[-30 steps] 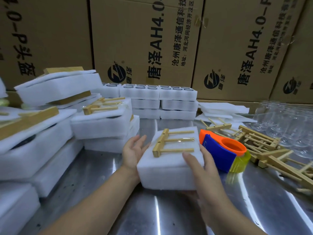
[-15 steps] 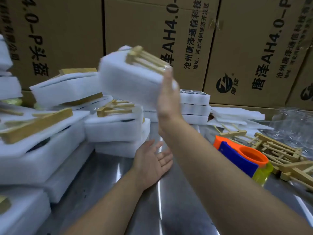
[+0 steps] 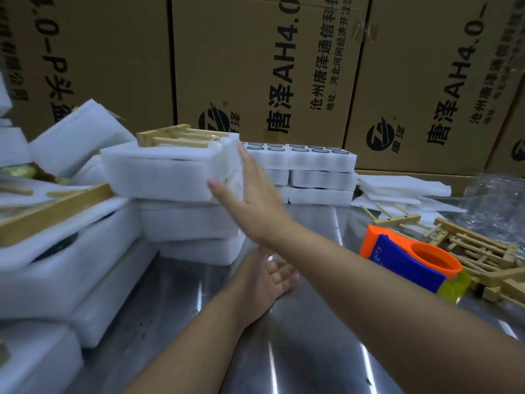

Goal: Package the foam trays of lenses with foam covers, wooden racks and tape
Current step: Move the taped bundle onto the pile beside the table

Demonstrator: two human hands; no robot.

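Observation:
A wrapped white foam package with a wooden rack taped on top lies on the pile of finished packages at the left. My right hand is flat against its right end, fingers straight and thumb under the lower edge. My left hand hovers palm-up over the steel table, holding nothing. Uncovered foam trays of lenses stand stacked at the back centre. The orange and blue tape dispenser lies to the right.
More wrapped packages crowd the left side. Loose wooden racks and foam cover sheets lie at the right, with clear glassware behind. Cardboard boxes wall off the back.
My right hand carried the package from the table centre up and left, and it now lies on the pile. My left hand let go and dropped to the table, palm up.

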